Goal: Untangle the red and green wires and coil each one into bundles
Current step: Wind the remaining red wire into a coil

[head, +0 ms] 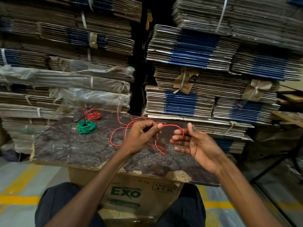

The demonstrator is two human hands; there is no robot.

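A loose red wire [118,136] sprawls in open loops over the middle of the dark board [68,145]. My left hand [141,136] pinches this wire between thumb and fingers. From there the wire arcs to my right hand [193,143], whose fingers curl around its end, palm turned up. At the board's far left lie a coiled green bundle [86,126] and, just behind it, a coiled red bundle [93,115] with a dark wire end sticking out.
The board rests on a cardboard box [127,194] printed "EXO", between my knees. Tall stacks of flattened cartons [205,71] stand close behind the board. A grey floor with yellow lines [18,199] lies on both sides.
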